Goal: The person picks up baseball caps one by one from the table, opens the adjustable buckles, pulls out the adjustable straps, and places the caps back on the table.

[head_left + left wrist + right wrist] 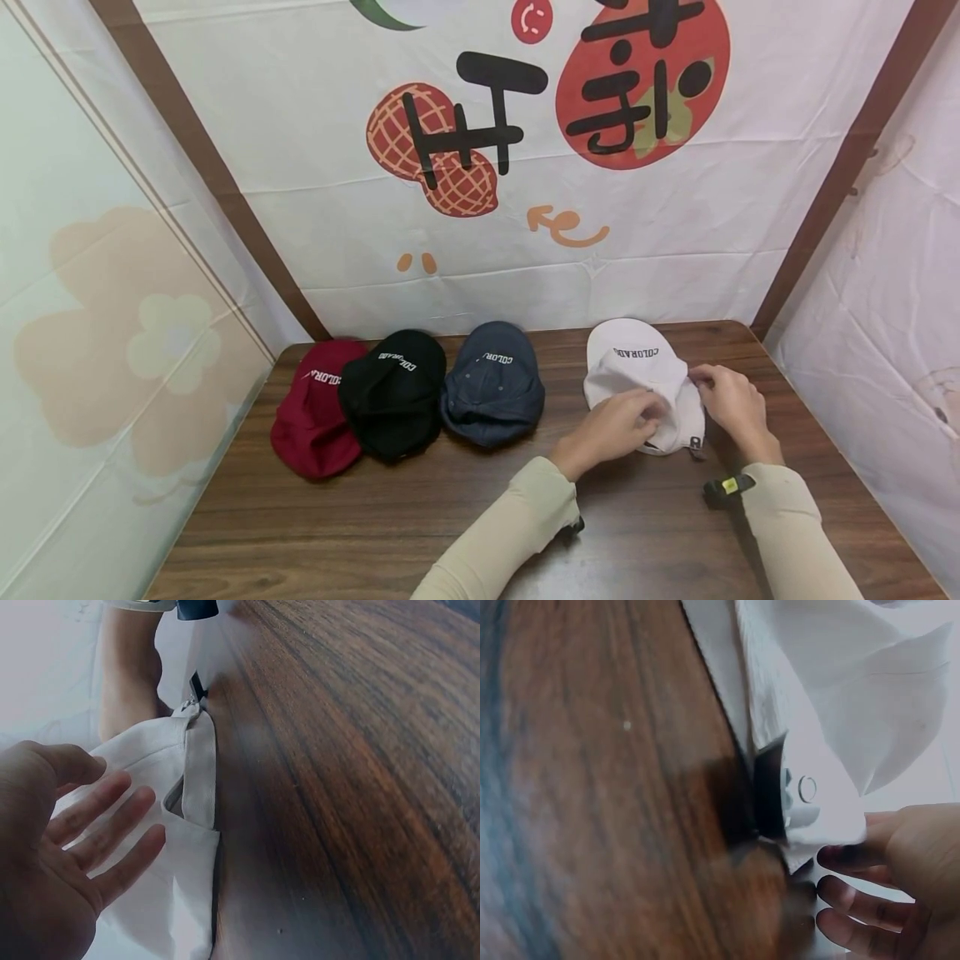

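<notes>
A white baseball cap (pixel 626 367) with dark COLORADO lettering lies on the table, brim toward the back wall. Its back strap and metal buckle (pixel 799 791) face the front right. Over the cap's near left part is my left hand (pixel 618 423); its fingers are loosely bent and apart in the left wrist view, holding nothing. My right hand (pixel 735 404) is at the cap's right edge, fingertips against or just beside the fabric. In the right wrist view its fingers (pixel 855 900) are loosely curved next to the strap end.
To the left, a navy cap (pixel 492 387), a black cap (pixel 393 396) and a dark red cap (pixel 315 417) lie in a row, the black one overlapping the red. The wooden table (pixel 337 533) meets a printed cloth wall (pixel 652 275) at the back.
</notes>
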Demonstrator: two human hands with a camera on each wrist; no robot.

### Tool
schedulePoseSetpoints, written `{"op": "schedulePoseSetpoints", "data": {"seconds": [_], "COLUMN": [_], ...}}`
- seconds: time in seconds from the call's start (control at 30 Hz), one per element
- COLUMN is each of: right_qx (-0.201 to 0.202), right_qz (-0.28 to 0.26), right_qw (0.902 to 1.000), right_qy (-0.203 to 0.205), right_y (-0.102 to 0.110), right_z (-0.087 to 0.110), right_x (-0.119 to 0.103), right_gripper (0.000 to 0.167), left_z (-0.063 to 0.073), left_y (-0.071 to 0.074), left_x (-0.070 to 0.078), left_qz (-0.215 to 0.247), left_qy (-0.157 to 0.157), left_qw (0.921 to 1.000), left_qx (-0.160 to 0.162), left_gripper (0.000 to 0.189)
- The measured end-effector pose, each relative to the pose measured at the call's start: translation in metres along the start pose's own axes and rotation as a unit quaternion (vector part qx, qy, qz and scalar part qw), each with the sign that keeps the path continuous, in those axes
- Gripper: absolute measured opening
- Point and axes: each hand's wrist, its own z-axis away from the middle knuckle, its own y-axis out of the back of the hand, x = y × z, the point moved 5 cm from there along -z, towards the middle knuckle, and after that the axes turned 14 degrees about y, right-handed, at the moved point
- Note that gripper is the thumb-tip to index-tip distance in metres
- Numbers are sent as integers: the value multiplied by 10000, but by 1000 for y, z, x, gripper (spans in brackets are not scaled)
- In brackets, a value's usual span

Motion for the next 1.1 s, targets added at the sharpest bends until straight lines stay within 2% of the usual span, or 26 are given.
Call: {"op": "schedulePoseSetpoints", "data": {"seconds": [0.27,0.67,0.93,1.1], "right_qx": [75,355,840,1060], "right_qz": [-34,-75,29,76], "right_qw": [10000,9993,9960,9938], "right_qy": [-22,74,319,321], "right_y": [1,11,26,37], "right_z": [1,5,5,7], "right_x": [-3,-16,-32,-44], "right_gripper": [25,22,18,16], "left_z": [2,5,9,14], "left_y": [3,8,15,22], "left_x": [-2,-9,-18,-26], "left_qz": [126,281,347,319], "left_qy": [4,-316,-131,36], "left_qw": [9999,9991,9993,9995], "left_qx": [-82,74,43,83], "left_gripper": [21,20,19,21]}}
